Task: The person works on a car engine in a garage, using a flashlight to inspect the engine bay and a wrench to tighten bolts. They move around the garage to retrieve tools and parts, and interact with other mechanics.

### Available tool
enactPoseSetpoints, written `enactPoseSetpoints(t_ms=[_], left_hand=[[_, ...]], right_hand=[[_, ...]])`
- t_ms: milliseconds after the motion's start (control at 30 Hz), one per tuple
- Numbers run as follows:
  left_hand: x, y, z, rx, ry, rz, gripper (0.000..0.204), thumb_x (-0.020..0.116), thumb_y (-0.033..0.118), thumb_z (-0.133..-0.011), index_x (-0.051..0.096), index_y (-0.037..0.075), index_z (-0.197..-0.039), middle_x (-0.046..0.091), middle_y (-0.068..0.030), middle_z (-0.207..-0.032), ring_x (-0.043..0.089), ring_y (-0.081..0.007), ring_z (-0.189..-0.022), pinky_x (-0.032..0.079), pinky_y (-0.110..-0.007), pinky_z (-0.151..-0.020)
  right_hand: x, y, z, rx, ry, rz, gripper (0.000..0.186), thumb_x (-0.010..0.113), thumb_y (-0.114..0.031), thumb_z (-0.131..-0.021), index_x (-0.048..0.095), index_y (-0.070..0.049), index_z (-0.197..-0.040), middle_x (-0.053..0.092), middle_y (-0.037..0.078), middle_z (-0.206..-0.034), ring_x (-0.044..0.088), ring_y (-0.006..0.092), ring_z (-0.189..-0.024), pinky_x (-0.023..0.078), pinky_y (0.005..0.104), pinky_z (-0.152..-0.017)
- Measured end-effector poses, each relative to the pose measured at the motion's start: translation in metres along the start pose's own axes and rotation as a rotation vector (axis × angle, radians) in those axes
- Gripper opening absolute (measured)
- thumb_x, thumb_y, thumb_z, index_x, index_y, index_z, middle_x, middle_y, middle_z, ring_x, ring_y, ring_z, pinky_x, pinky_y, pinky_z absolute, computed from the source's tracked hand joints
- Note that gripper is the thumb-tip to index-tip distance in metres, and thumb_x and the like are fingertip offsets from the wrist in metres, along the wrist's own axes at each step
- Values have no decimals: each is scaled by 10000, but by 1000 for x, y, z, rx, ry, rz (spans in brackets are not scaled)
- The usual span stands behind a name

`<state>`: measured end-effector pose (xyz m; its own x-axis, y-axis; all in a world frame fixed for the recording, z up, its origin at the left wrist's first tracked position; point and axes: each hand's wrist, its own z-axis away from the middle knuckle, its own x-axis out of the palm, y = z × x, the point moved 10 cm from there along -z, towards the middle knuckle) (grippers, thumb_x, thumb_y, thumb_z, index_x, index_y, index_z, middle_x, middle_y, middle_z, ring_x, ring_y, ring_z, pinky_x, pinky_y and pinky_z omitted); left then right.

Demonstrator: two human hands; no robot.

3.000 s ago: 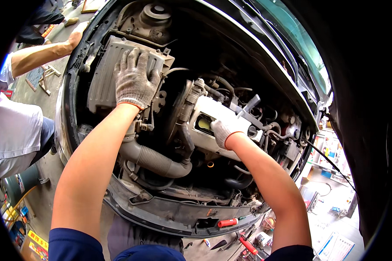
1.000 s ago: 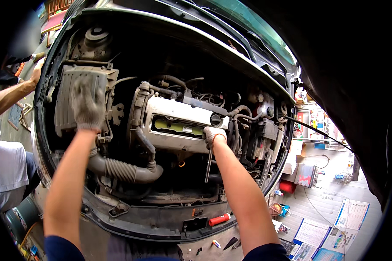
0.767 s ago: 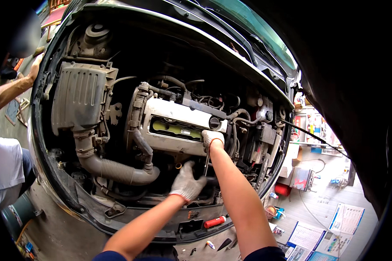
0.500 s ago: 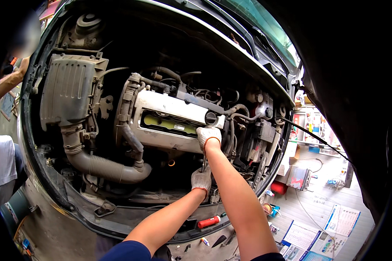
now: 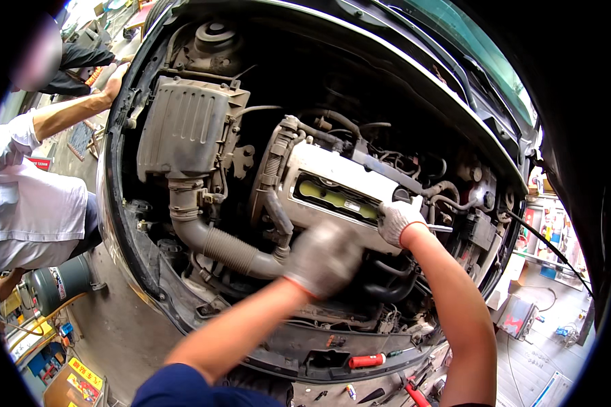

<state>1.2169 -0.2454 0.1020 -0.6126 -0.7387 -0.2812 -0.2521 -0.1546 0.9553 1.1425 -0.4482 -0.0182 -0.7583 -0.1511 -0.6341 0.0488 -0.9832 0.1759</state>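
My right hand (image 5: 402, 224), in a whitish knit glove, is closed at the right end of the silver engine cover (image 5: 312, 213), just below the black oil filler cap (image 5: 401, 195). From beside it a shiny metal tool handle (image 5: 440, 228) sticks out to the right; the tool's head is hidden under the glove. My left hand (image 5: 327, 259), gloved too, is over the front of the engine, left of the right hand. Motion smears its fingers. Between the cover's two bright strips runs a recess with a yellow-green panel (image 5: 329, 196).
A black air filter box (image 5: 183, 125) and ribbed intake hose (image 5: 227, 251) are left of the engine. A red-handled screwdriver (image 5: 368, 361) lies on the front edge. At the left a person (image 5: 37, 210) rests a hand on the car's edge. The raised hood's prop rod (image 5: 550, 245) slants at the right.
My left hand has come off the metal handle below the right hand and swung up and left. The handle now points right. My view has shifted left, showing more of the other person.
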Motion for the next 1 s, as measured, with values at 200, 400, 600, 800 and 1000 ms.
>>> enactPoseSetpoints(t_ms=[200, 400, 600, 800, 1000], left_hand=[[-255, -87, -104, 123, 420, -1010, 672, 619, 408, -1024, 418, 95, -1584, 471, -217, -1540, 475, -410, -1428, 384, -536, -1229], [-253, -110, -119, 108, 407, -1067, 675, 677, 415, -930, 493, 116, -1506, 473, -195, -1552, 444, -385, -1470, 364, -575, -1218], [-247, -107, -123, 110, 415, -1193, 664, 689, 397, -932, 519, 130, -1516, 478, -174, -1551, 461, -389, -1456, 381, -547, -1210], [-256, -113, -116, 72, 410, -1193, 670, 682, 381, -934, 508, 128, -1529, 489, -178, -1546, 452, -390, -1464, 390, -550, -1212], [-250, -112, -121, 85, 406, -1207, 680, 683, 382, -937, 499, 116, -1535, 478, -174, -1564, 441, -383, -1477, 378, -542, -1225]], right_hand=[[65, 11, 11, 903, 203, -1893, 274, 662, -234, -879, 751, -7, -1002, 669, 105, -752, 616, 238, -595, 473, 384, -543], [-11, 12, 8, 160, 103, -283, 367, 639, -262, -938, 729, -68, -1236, 780, 212, -1087, 744, 407, -1032, 592, 478, -921], [64, 22, 23, 899, 102, -1751, 325, 643, -220, -891, 736, -41, -1145, 771, 226, -940, 756, 337, -912, 582, 464, -875], [-25, -1, 1, 218, 114, -207, 322, 629, -235, -932, 727, -55, -1181, 771, 234, -1067, 747, 400, -1018, 589, 447, -913], [50, 16, 26, 863, 76, -1707, 337, 651, -217, -894, 719, -42, -1174, 749, 158, -886, 726, 277, -860, 567, 367, -839]])
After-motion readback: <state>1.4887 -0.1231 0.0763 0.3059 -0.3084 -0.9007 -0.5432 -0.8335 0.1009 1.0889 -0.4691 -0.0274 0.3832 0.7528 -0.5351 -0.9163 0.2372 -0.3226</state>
